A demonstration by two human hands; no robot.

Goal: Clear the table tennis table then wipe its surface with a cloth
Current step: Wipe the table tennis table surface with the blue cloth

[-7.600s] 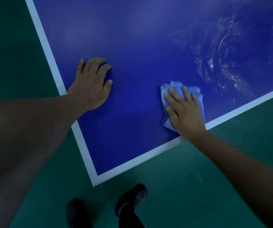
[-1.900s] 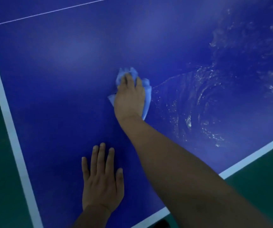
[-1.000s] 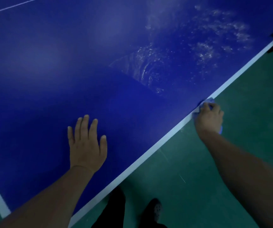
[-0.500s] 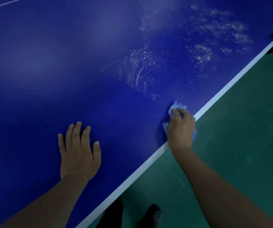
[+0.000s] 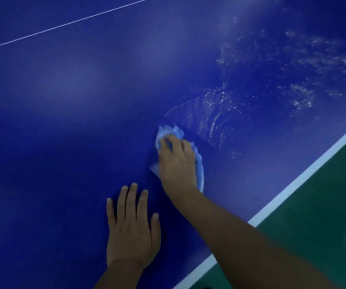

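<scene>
Clearing: no loose items seen on surface point(image 5: 63, 142) | Wiping: cloth point(image 5: 199, 163) pressed flat under right hand point(image 5: 177, 161), fingers extended | left hand point(image 5: 131, 230) spread flat | wet smears point(image 5: 220, 113) left at 1 o'clock.

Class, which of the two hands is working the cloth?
The right hand, pressing the light-blue cloth; the left hand lies flat and bare on the table.
</scene>
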